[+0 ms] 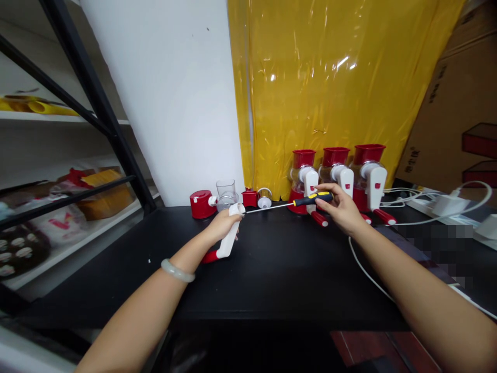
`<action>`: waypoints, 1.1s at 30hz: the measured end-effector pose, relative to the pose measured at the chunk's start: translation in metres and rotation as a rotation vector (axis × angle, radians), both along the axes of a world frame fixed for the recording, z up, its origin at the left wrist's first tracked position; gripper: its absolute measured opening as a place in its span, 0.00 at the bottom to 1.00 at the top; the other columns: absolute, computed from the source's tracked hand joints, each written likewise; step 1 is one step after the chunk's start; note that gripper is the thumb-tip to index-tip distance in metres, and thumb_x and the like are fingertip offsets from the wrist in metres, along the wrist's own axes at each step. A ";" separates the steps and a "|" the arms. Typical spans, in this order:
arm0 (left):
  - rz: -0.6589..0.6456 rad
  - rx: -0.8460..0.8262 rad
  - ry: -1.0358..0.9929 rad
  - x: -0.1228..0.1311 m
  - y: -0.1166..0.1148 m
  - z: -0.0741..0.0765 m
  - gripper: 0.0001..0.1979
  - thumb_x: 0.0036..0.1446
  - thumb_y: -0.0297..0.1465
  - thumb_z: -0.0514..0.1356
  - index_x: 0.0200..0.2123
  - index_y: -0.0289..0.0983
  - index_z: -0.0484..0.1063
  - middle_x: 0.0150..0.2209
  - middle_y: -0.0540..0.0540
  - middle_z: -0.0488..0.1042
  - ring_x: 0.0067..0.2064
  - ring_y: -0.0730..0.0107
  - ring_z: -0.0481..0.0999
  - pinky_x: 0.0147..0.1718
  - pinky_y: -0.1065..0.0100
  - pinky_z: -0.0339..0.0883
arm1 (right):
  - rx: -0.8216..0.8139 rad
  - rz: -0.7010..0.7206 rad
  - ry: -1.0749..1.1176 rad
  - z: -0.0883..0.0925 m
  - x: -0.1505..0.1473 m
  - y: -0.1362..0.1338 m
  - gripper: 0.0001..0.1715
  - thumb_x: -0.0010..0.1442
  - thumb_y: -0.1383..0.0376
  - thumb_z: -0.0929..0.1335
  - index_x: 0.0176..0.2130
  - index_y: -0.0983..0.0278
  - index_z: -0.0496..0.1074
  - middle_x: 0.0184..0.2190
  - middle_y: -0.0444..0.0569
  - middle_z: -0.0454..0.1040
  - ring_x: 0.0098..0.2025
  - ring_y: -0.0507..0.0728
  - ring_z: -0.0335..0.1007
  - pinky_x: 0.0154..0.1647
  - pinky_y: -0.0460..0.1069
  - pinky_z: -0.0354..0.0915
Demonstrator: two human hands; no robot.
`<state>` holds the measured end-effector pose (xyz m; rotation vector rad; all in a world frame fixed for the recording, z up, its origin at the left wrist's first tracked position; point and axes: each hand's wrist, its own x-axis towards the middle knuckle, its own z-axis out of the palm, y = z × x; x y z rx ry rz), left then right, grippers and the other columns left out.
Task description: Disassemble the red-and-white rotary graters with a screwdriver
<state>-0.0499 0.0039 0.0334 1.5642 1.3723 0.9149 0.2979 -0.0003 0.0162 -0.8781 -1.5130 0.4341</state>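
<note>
My left hand (pixel 225 226) is closed around a white crank handle (pixel 228 242) with a red grip, held above the black table. In my right hand (pixel 338 206) is a screwdriver (pixel 312 199) with a black and yellow handle. Its thin shaft points left, and the tip meets the upper end of the crank handle; whether it sits in a screw I cannot tell. Behind my left hand stand a red base (pixel 202 203) and a clear plastic housing (pixel 227 194). A small red piece (pixel 249 197) and a drum-shaped part (pixel 264 198) lie to their right.
Three assembled red and white rotary graters (pixel 370 176) stand at the back right, by a yellow wrapped panel (pixel 330 77). White cables and a charger (pixel 450 203) lie at the right. A shelf rack with a black frame (pixel 93 98) borders the left side.
</note>
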 end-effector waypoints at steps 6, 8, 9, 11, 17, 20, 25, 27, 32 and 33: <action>0.164 0.526 0.628 0.002 -0.007 0.001 0.16 0.58 0.34 0.56 0.49 0.36 0.68 0.35 0.40 0.78 0.38 0.51 0.81 0.38 0.58 0.72 | -0.161 -0.095 0.017 0.003 -0.003 -0.003 0.34 0.62 0.36 0.62 0.45 0.60 0.74 0.30 0.48 0.75 0.28 0.57 0.73 0.29 0.52 0.69; 0.222 0.570 0.725 0.003 -0.011 0.004 0.19 0.59 0.35 0.55 0.53 0.36 0.67 0.36 0.39 0.78 0.40 0.47 0.81 0.39 0.57 0.71 | -0.239 -0.145 -0.025 0.003 -0.004 -0.003 0.38 0.61 0.33 0.59 0.40 0.62 0.74 0.21 0.46 0.71 0.20 0.55 0.66 0.22 0.50 0.62; 0.247 0.580 0.746 0.003 -0.012 0.005 0.20 0.59 0.35 0.55 0.54 0.35 0.67 0.36 0.39 0.78 0.40 0.47 0.81 0.39 0.57 0.70 | -0.256 -0.172 -0.063 0.003 -0.005 -0.004 0.39 0.61 0.32 0.59 0.37 0.62 0.73 0.19 0.45 0.69 0.19 0.54 0.64 0.20 0.49 0.60; 0.281 0.598 0.752 0.001 -0.012 0.007 0.21 0.60 0.36 0.55 0.55 0.35 0.67 0.36 0.38 0.79 0.40 0.46 0.81 0.38 0.57 0.70 | -0.261 -0.186 -0.128 0.003 -0.006 -0.005 0.37 0.60 0.32 0.60 0.31 0.62 0.70 0.17 0.44 0.66 0.18 0.53 0.61 0.19 0.48 0.56; 0.266 0.602 0.651 -0.006 -0.004 0.003 0.19 0.59 0.34 0.55 0.52 0.36 0.68 0.36 0.40 0.78 0.40 0.49 0.81 0.38 0.60 0.70 | -0.146 -0.121 -0.125 0.006 -0.012 -0.010 0.33 0.57 0.36 0.67 0.38 0.61 0.73 0.21 0.42 0.67 0.20 0.51 0.59 0.21 0.47 0.58; 0.239 0.573 0.605 -0.006 -0.001 0.002 0.17 0.58 0.33 0.55 0.50 0.36 0.69 0.36 0.40 0.79 0.41 0.49 0.81 0.39 0.59 0.70 | -0.091 -0.090 -0.068 0.006 -0.013 -0.011 0.30 0.56 0.39 0.70 0.43 0.61 0.75 0.31 0.46 0.74 0.26 0.52 0.66 0.26 0.48 0.65; 0.175 0.575 0.537 -0.006 -0.001 0.002 0.17 0.57 0.32 0.56 0.50 0.35 0.69 0.38 0.40 0.79 0.43 0.49 0.81 0.43 0.56 0.72 | -0.079 -0.034 0.017 0.003 -0.005 -0.007 0.26 0.57 0.45 0.73 0.48 0.57 0.75 0.47 0.49 0.75 0.37 0.55 0.72 0.36 0.51 0.72; 0.155 0.567 0.488 -0.007 0.001 0.000 0.16 0.57 0.32 0.56 0.49 0.35 0.69 0.37 0.41 0.78 0.42 0.51 0.81 0.43 0.56 0.73 | -0.070 -0.027 0.034 0.003 -0.003 -0.006 0.25 0.56 0.46 0.74 0.48 0.56 0.75 0.47 0.49 0.74 0.39 0.55 0.72 0.38 0.51 0.72; 0.076 0.352 0.191 -0.005 0.005 -0.004 0.12 0.55 0.32 0.58 0.44 0.38 0.69 0.29 0.48 0.74 0.27 0.61 0.77 0.28 0.62 0.74 | -0.120 0.063 0.111 0.001 -0.002 -0.004 0.26 0.53 0.48 0.76 0.47 0.55 0.75 0.40 0.46 0.74 0.33 0.52 0.70 0.35 0.49 0.71; 0.066 0.276 0.112 -0.004 0.005 -0.003 0.11 0.54 0.32 0.58 0.42 0.38 0.69 0.26 0.49 0.72 0.25 0.62 0.76 0.25 0.63 0.73 | -0.117 0.083 0.129 0.000 -0.002 -0.003 0.25 0.52 0.49 0.77 0.46 0.56 0.75 0.40 0.45 0.74 0.33 0.52 0.70 0.36 0.49 0.71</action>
